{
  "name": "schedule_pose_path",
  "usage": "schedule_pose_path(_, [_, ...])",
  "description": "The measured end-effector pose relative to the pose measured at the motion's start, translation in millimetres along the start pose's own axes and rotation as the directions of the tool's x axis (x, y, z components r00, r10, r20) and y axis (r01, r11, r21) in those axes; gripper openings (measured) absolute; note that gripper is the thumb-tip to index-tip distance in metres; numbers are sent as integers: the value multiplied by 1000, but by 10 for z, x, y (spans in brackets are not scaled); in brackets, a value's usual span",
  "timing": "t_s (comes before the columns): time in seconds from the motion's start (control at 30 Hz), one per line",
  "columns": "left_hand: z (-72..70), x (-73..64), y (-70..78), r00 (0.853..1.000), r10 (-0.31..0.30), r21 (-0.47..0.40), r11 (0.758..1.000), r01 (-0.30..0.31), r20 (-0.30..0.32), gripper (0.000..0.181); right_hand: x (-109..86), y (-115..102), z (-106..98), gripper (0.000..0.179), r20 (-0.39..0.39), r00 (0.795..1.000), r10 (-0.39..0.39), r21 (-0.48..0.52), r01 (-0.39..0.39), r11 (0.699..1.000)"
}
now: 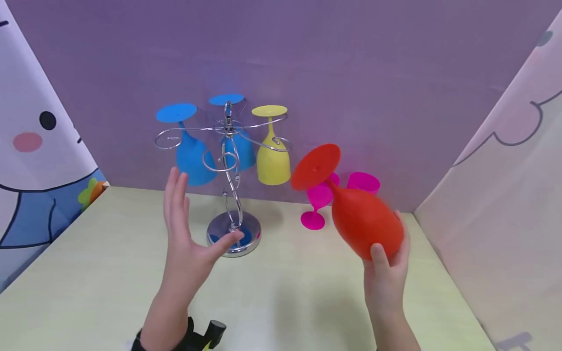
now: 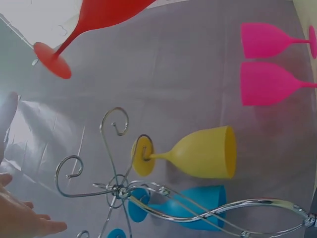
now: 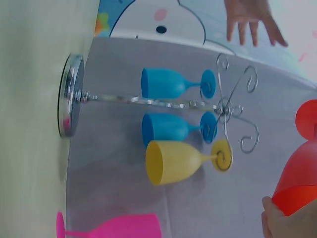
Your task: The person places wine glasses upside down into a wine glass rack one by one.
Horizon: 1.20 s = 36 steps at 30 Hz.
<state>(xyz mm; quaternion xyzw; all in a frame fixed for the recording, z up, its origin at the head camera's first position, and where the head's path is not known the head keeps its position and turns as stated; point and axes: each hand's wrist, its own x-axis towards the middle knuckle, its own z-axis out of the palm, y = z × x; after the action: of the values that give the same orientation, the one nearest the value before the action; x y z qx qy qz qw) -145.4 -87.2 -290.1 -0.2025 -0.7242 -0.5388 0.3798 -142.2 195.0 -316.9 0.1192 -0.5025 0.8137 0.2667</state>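
Note:
My right hand (image 1: 388,273) grips a red goblet (image 1: 366,222) by its bowl, tilted with the foot up and to the left. My left hand (image 1: 189,243) is raised with fingers spread, holding nothing, in front of a chrome stemware rack (image 1: 237,195). Two blue goblets (image 1: 193,158) and a yellow goblet (image 1: 273,163) hang upside down from the rack's curled arms. In the right wrist view, the red goblet (image 3: 302,168) shows at the right edge, apart from the rack. Other curled hooks (image 3: 250,144) of the rack carry nothing.
Two magenta goblets (image 1: 313,220) stand upright at the back of the pale table (image 1: 281,273), partly behind the red one. A purple backdrop (image 1: 395,97) rises close behind the rack. Printed panels (image 1: 48,161) flank both sides.

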Motion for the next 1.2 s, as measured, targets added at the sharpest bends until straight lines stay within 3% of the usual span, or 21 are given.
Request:
schedule_pose_path(0.17, [80,-43,-32,1000,-6,-33,999,5,-24,112,-116,4,75,54,47,993,104,-39,-103,994])
schedule_pose_path(0.3, [136,-63,-35,999,-4,-44,999,3,-32,109,-193,101,126,51,100,978,183,8,-185,983])
schedule_pose_path(0.43, [210,-99,-12,998,-68,-40,997,68,1,110,-250,210,161,49,179,936,302,69,-318,946])
schedule_pose_path(0.53, [253,-125,23,990,-136,-71,988,139,42,110,-283,258,163,47,226,892,393,147,-430,891])
schedule_pose_path(0.7, [308,-163,65,961,-229,-186,949,256,154,104,-333,289,161,46,303,803,514,261,-589,765])
schedule_pose_path(0.9, [378,-199,-4,931,-215,-251,923,293,295,102,-380,324,163,49,370,712,597,288,-698,655])
schedule_pose_path(1.0, [407,-208,-49,906,-197,-275,910,311,374,102,-406,348,146,47,437,687,580,299,-720,626])
schedule_pose_path(1.2, [455,-206,-95,866,-142,-303,899,315,479,103,-449,411,150,45,543,672,503,309,-717,625])
